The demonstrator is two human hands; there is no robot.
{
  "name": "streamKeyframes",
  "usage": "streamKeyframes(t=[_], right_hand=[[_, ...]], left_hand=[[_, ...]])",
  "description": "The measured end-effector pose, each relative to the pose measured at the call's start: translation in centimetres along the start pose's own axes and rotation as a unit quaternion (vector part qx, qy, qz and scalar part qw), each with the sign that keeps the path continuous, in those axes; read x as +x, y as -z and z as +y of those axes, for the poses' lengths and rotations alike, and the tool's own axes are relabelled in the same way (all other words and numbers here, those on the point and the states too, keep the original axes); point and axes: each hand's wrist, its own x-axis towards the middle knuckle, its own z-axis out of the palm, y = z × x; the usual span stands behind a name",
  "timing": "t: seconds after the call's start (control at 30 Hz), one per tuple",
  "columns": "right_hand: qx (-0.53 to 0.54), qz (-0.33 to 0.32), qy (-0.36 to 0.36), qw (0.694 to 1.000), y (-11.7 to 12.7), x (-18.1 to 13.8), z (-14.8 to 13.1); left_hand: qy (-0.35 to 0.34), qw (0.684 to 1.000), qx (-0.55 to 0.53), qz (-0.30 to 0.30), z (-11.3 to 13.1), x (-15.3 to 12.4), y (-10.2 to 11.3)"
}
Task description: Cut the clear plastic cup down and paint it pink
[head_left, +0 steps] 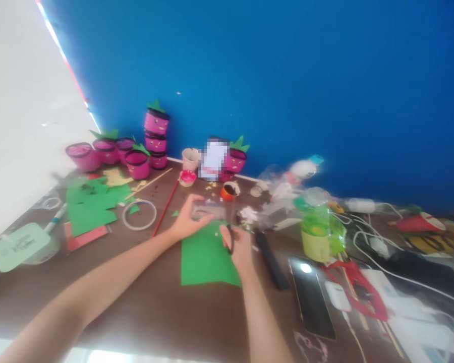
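My left hand [189,219] curves its thumb and fingers around a blurred, see-through object [209,209], whose exact kind I cannot make out. Beneath both hands lies a sheet of green paper [208,262]. In my right hand [240,249] is a pair of scissors [231,239]; one dark handle loop shows at the fingers, while the blades are smeared by motion. Just beyond the hands sits a small orange pot [229,191] with something dark inside. To the right of my right hand a long black object [271,262] lies on the table.
Pink cups with green paper leaves [137,164] stand at the back left, some stacked. A tape roll [139,215], a red stick [166,207] and cut green paper [93,201] lie leftward. A phone [312,297], a yellow-green container [316,234] and white cables [386,264] crowd the right.
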Motion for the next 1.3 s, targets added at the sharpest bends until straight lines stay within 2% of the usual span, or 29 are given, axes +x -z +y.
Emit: streamKeyframes(t=[0.1,0.17,0.33,0.5,0.63,0.77,0.87,1.0,1.13,1.3], right_hand=[[0.027,0.056,0.007,0.998,0.0,0.0,-0.3],[0.032,0.067,0.005,0.997,-0.1,0.0,-0.4],[0.023,0.02,-0.002,1.0,-0.3,0.1,0.5],[-0.072,-0.043,0.034,0.996,-0.3,0.1,1.7],[-0.071,-0.07,0.034,0.994,-0.3,0.1,1.7],[-0.06,-0.088,0.031,0.994,-0.3,0.1,1.3],[-0.072,-0.084,0.027,0.994,-0.3,0.1,1.4],[-0.104,-0.059,0.032,0.992,-0.3,0.0,1.7],[-0.14,-0.054,0.035,0.988,-0.3,-0.1,1.5],[-0.132,-0.049,0.032,0.99,-0.3,-0.2,1.4]], left_hand=[[0.014,0.999,0.003,0.03,-0.2,0.1,0.1],[0.019,0.999,0.003,0.034,-0.2,0.2,0.1],[0.016,0.999,0.002,0.039,-0.1,0.2,0.1],[0.022,0.999,-0.012,0.046,-0.4,0.3,0.2],[0.016,0.999,0.001,0.049,-0.5,0.3,0.2],[0.005,1.0,0.017,0.026,-0.1,0.2,0.1],[0.006,1.0,0.017,0.021,0.1,0.0,0.0],[-0.015,0.998,0.038,0.052,0.1,0.0,0.0],[-0.003,0.996,0.041,0.078,-0.1,0.1,0.0],[0.028,0.998,0.009,0.062,0.0,0.2,0.1]])
